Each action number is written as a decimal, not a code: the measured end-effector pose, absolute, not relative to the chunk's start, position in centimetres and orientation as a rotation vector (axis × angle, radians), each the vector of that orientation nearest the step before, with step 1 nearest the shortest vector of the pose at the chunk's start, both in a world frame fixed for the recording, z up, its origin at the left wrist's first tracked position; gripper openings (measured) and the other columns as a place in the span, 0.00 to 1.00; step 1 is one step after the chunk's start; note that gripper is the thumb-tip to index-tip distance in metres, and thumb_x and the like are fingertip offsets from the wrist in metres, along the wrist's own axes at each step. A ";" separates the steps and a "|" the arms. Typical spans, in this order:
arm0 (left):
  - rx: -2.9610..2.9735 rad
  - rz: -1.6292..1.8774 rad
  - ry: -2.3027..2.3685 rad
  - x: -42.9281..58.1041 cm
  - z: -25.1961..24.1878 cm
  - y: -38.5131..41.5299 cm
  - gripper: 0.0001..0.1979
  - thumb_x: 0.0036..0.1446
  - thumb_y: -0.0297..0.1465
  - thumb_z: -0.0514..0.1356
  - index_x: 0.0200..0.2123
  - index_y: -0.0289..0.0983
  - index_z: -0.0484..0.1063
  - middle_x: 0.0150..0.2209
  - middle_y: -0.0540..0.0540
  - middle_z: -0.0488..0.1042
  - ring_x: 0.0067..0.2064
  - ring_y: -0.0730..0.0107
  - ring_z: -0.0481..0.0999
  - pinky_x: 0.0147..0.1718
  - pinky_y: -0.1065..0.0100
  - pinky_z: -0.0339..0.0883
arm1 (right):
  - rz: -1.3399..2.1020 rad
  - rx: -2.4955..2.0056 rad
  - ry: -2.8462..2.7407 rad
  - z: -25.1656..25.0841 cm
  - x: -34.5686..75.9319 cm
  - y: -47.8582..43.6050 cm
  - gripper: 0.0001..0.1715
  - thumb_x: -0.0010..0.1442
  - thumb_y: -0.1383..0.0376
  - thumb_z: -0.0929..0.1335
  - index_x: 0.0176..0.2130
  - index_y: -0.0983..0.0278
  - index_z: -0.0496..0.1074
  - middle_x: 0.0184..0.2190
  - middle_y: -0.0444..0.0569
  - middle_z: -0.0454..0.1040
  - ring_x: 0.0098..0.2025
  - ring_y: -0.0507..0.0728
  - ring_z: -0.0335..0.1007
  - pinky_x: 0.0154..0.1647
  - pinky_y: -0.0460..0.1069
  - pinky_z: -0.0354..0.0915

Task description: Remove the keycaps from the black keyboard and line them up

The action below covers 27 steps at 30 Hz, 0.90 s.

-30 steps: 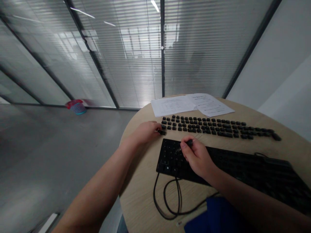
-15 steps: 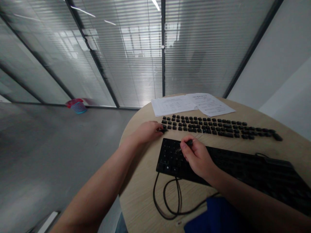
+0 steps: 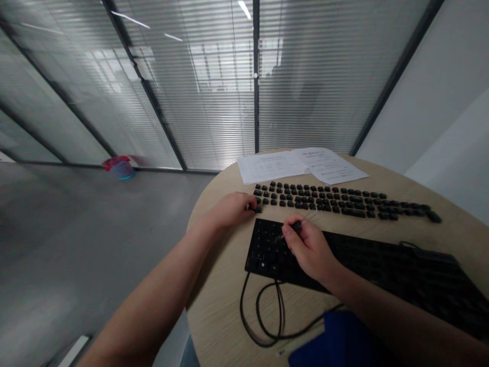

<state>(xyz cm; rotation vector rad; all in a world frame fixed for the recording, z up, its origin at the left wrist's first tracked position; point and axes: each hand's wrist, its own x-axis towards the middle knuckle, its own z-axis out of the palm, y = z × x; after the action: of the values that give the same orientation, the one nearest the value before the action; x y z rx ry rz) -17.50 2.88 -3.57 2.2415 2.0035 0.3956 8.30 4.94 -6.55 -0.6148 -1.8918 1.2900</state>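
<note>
My left hand (image 3: 240, 205) is at the left end of the rows of loose black keycaps (image 3: 301, 199). Its thumb and fingers are pinched at a keycap (image 3: 259, 209) low on the table, partly hidden by the fingertips. My right hand (image 3: 307, 244) is closed round the dark handle of a keycap puller (image 3: 296, 226), with thin wires sticking out at both ends. That hand is over the left part of a black keyboard (image 3: 267, 250), where several keycaps are off. My right forearm hides part of the keyboard.
Printed sheets (image 3: 275, 167) lie behind the keycaps on the round wooden table (image 3: 217, 316). A coiled black cable (image 3: 262, 336) and a blue item (image 3: 309, 351) are at the near side. On the floor by the glass partition stands a wastebasket (image 3: 123, 168).
My left fingers have shifted slightly left, and more of the keycap beside them shows. My right hand keeps the keycap puller over the keyboard, almost unmoved.
</note>
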 end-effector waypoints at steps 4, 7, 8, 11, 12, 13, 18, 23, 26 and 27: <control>2.248 0.418 2.010 -17.9 -3.6 2.9 0.07 0.58 0.30 0.62 0.38 0.41 0.80 0.36 0.47 0.81 0.35 0.65 0.75 0.37 0.65 0.65 | 1.295 -0.620 -1.896 -6.5 8.3 4.9 0.16 0.69 0.51 0.67 0.37 0.60 0.69 0.21 0.39 0.62 0.21 0.51 0.57 0.19 0.47 0.54; 2.267 0.434 2.001 -18.0 -3.6 2.9 0.06 0.58 0.30 0.63 0.39 0.40 0.80 0.39 0.46 0.80 0.38 0.64 0.75 0.38 0.65 0.66 | 1.276 -0.602 -1.901 -6.5 8.3 4.9 0.16 0.69 0.51 0.67 0.37 0.59 0.69 0.21 0.40 0.63 0.21 0.52 0.57 0.20 0.47 0.55; 2.272 0.440 1.997 -18.0 -3.6 2.9 0.07 0.58 0.29 0.63 0.39 0.40 0.80 0.40 0.46 0.80 0.39 0.64 0.76 0.39 0.65 0.66 | 1.271 -0.598 -1.903 -6.5 8.3 4.9 0.15 0.70 0.52 0.67 0.37 0.59 0.69 0.22 0.40 0.63 0.21 0.52 0.57 0.20 0.47 0.55; 2.268 0.459 1.997 -17.9 -3.5 3.0 0.07 0.57 0.28 0.64 0.39 0.40 0.80 0.41 0.46 0.79 0.38 0.64 0.75 0.39 0.64 0.67 | 1.263 -0.596 -1.903 -6.5 8.3 5.0 0.14 0.70 0.53 0.67 0.37 0.59 0.69 0.22 0.39 0.62 0.22 0.52 0.58 0.21 0.47 0.56; 2.264 0.468 1.997 -17.9 -3.4 3.0 0.07 0.57 0.28 0.64 0.39 0.39 0.80 0.41 0.46 0.79 0.37 0.65 0.75 0.39 0.64 0.67 | 1.264 -0.596 -1.901 -6.6 8.3 5.0 0.14 0.70 0.53 0.67 0.37 0.59 0.69 0.21 0.39 0.62 0.22 0.52 0.58 0.22 0.47 0.56; 2.261 0.482 1.997 -17.8 -3.3 2.9 0.06 0.58 0.28 0.64 0.40 0.39 0.80 0.41 0.45 0.79 0.37 0.65 0.75 0.39 0.63 0.67 | 1.265 -0.596 -1.898 -6.5 8.3 5.0 0.14 0.69 0.53 0.67 0.37 0.59 0.69 0.21 0.39 0.62 0.22 0.52 0.59 0.22 0.47 0.56; 2.296 0.554 1.913 -16.6 -2.4 2.6 0.06 0.64 0.32 0.62 0.39 0.38 0.78 0.40 0.45 0.78 0.39 0.64 0.74 0.41 0.63 0.66 | 1.297 -0.586 -1.895 -6.4 8.5 5.1 0.15 0.69 0.52 0.67 0.37 0.59 0.68 0.21 0.39 0.63 0.22 0.52 0.59 0.23 0.47 0.57; 2.252 0.586 1.554 -15.0 -2.0 2.2 0.05 0.61 0.32 0.62 0.34 0.37 0.77 0.32 0.49 0.77 0.32 0.70 0.72 0.33 0.67 0.62 | 1.380 -0.548 -1.933 -6.6 8.7 5.2 0.15 0.70 0.52 0.67 0.37 0.60 0.68 0.22 0.39 0.63 0.22 0.51 0.58 0.23 0.47 0.56; 2.128 0.558 1.434 -15.1 -2.1 2.1 0.09 0.59 0.36 0.65 0.30 0.37 0.75 0.26 0.52 0.72 0.28 0.73 0.69 0.29 0.69 0.59 | 1.416 -0.523 -2.004 -6.7 8.9 5.3 0.14 0.70 0.54 0.66 0.38 0.60 0.68 0.22 0.39 0.62 0.22 0.51 0.58 0.23 0.47 0.56; 2.097 0.550 1.412 -15.3 -2.1 2.1 0.11 0.58 0.36 0.65 0.28 0.37 0.73 0.24 0.53 0.70 0.27 0.74 0.67 0.28 0.70 0.58 | 1.420 -0.512 -2.031 -6.7 8.9 5.4 0.13 0.71 0.54 0.66 0.38 0.60 0.68 0.21 0.38 0.62 0.21 0.51 0.58 0.22 0.47 0.55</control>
<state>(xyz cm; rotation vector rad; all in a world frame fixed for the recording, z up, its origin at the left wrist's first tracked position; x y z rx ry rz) -15.27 2.07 -2.12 2.0967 1.4120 0.5498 8.90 5.36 -6.71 -0.5121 -2.0311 1.4205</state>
